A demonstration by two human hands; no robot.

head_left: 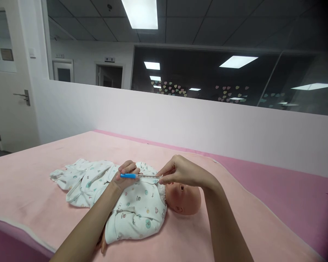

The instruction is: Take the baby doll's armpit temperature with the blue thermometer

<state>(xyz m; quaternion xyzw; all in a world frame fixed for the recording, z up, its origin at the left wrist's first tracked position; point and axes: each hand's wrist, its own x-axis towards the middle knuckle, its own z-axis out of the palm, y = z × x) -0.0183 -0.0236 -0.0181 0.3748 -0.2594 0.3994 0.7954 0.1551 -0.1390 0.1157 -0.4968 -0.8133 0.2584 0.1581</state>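
A slim clear thermometer (146, 176) with a blue end lies level in front of me, above the chest of a baby doll (190, 198). My right hand (184, 171) pinches its clear end between thumb and fingertips, close to the doll's face. The blue end crosses in front of my left hand (125, 174), whose fingers are curled over the doll's front; what they hold, if anything, is hidden. The doll lies on its back, head to the right, in a white printed outfit (138, 203). My right hand covers part of its face.
Beneath the doll is a pale pink mat (243, 218) with a darker pink surface (297, 182) along its right and back edges. A low white wall (180, 120) with a window above it stands behind. At the left is a door (11, 98).
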